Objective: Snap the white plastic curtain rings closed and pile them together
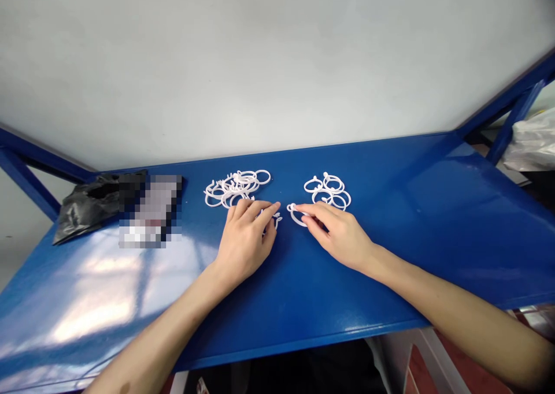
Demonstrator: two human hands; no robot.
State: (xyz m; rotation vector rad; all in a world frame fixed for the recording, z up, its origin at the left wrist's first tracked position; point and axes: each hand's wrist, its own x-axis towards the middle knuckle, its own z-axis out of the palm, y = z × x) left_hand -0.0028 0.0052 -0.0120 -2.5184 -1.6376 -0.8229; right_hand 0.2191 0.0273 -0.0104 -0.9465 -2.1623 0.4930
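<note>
Two heaps of white plastic rings lie on a blue table [390,249]. The larger heap [236,187] is left of centre, the smaller heap [328,190] to its right. My left hand [247,241] rests palm down just in front of the larger heap, its fingers covering a white ring [276,219] that only peeks out beside them. My right hand [338,232] lies in front of the smaller heap, fingertips pinching a single white ring [295,215] flat against the table. The two hands are a few centimetres apart.
A crumpled black plastic bag [87,204] lies at the table's back left, next to a blurred-out flat object [150,210]. A pale wall rises behind the table. Blue frame struts run at both sides, and a white bag [531,142] sits at far right.
</note>
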